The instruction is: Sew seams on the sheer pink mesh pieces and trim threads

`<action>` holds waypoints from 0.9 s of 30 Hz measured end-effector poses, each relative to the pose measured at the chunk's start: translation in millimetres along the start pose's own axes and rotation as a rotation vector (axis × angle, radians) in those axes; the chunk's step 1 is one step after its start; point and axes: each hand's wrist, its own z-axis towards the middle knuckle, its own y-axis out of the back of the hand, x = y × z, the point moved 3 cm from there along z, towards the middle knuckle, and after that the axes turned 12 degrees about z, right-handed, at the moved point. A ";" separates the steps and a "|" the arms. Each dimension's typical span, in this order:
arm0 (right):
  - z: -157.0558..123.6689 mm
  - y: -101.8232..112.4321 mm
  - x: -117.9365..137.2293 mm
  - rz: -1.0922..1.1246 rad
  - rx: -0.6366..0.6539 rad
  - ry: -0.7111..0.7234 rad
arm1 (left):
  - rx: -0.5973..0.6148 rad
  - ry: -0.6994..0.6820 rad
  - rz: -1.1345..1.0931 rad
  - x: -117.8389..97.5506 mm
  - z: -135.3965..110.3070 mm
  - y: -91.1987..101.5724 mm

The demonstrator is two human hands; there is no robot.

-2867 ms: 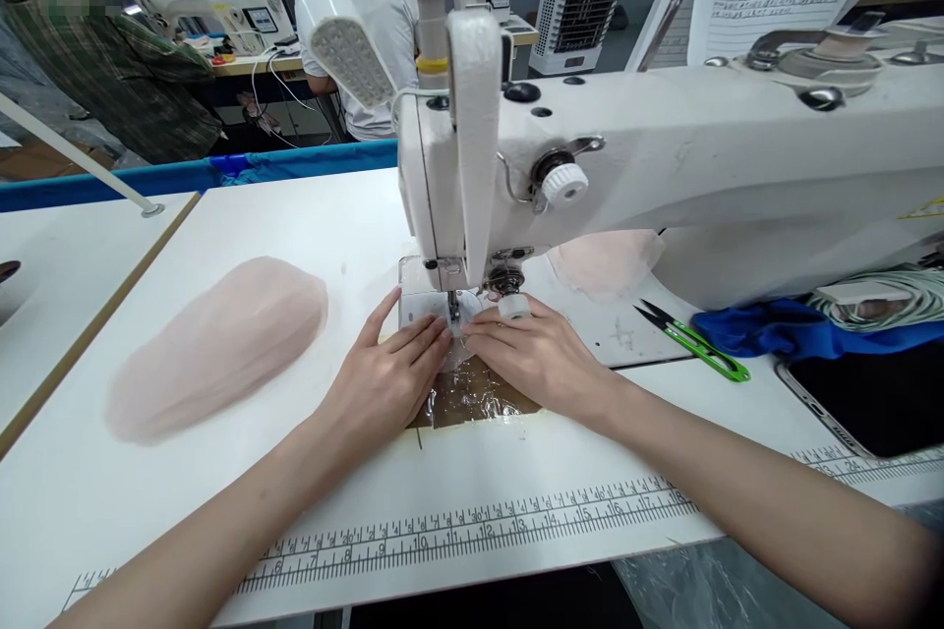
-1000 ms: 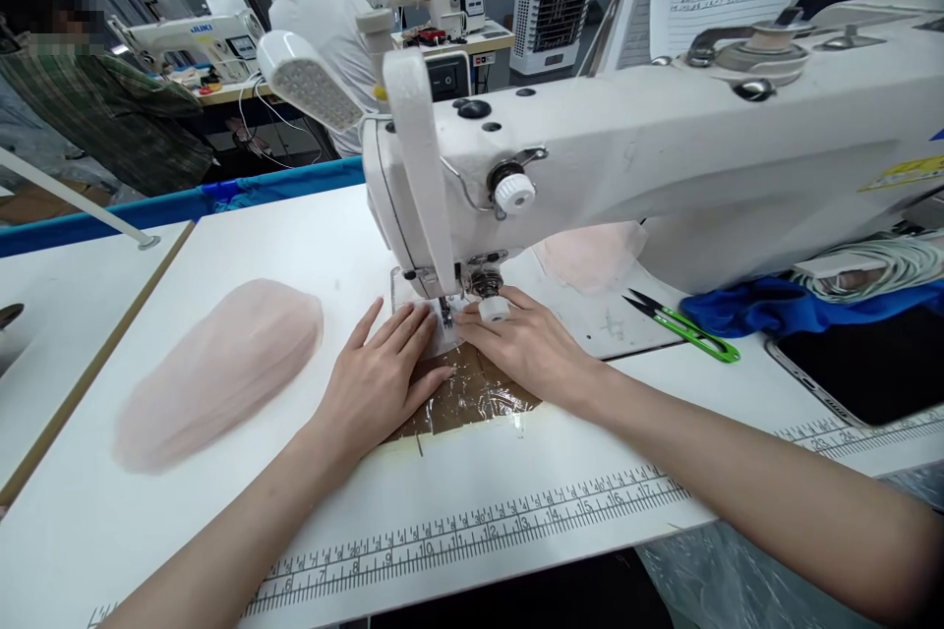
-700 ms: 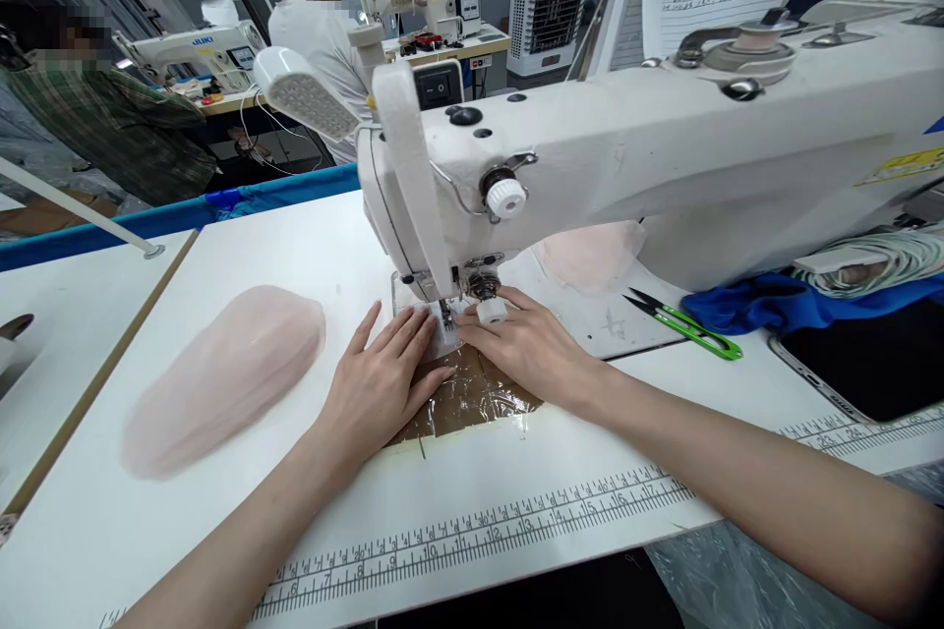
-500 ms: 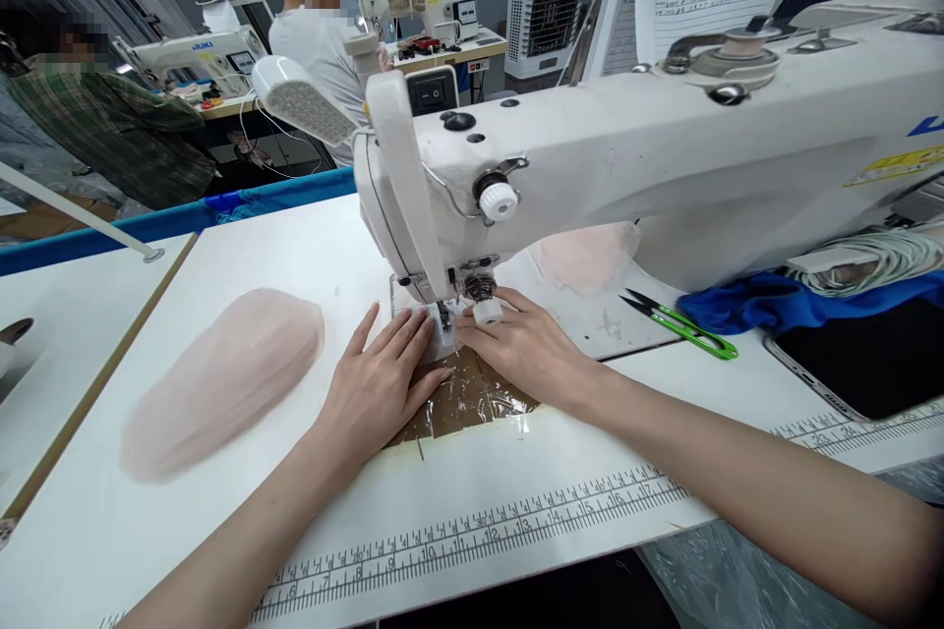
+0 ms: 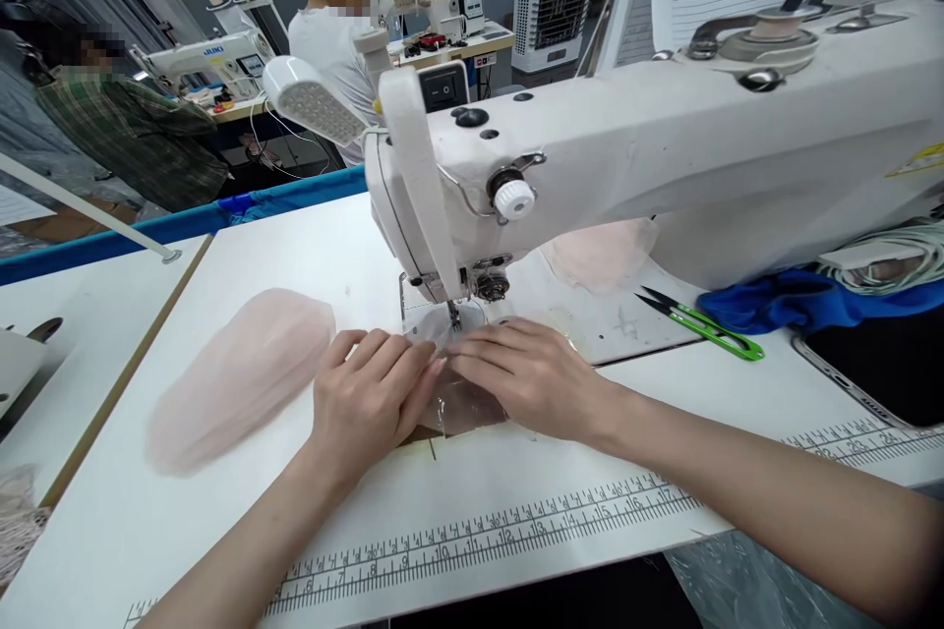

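Smooth white tabletop [image 5: 546, 467], ruler printed along near edge; on it a sewing machine [image 5: 626, 147], painted hard casing, rounded arm from the right. Step in hand looks like guiding sheer fabric [image 5: 428, 322] at the needle [image 5: 454, 316]; next move seems to call for flat fabric, fingers clear. Pink cloth [image 5: 243, 383] at left: soft, see-through, long oval. Left hand [image 5: 369, 393] and right hand [image 5: 538, 378] just near of the needle, fingertips almost meeting. Left grip looks closed on the fabric; right thumb hidden, can't tell if pinching. Fabric thin, whitish, wrinkled, partly under fingers. Right side: phone [image 5: 877, 369], glossy black slab; snips [image 5: 712, 329], slim green handle, dark pointed blades.
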 end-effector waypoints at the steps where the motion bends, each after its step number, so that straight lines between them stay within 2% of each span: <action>1: 0.1 -1.8 1.9 0.037 0.048 0.004 | 0.021 0.002 -0.027 0.9 0.2 -1.9; 3: 0.1 -3.8 3.8 0.063 0.111 -0.006 | 0.070 -0.010 -0.096 1.8 -0.6 -8.4; 7: -0.1 -0.3 2.9 0.025 0.063 -0.080 | 0.142 -0.025 -0.223 2.3 -3.6 -21.3; 9: -1.1 -0.2 2.0 0.040 0.081 -0.124 | 0.185 -0.008 -0.265 3.1 -4.3 -26.1; 15: -3.8 -3.3 -4.5 0.006 0.158 -0.234 | 0.336 0.002 -0.236 2.3 -5.3 -34.4; 22: -3.4 -1.7 -14.2 0.005 0.203 -0.283 | 0.245 -0.077 -0.167 -3.1 -9.1 -35.2; 27: -3.0 0.2 -15.7 -0.005 0.190 -0.290 | 0.260 -0.092 -0.168 -5.3 -10.0 -34.3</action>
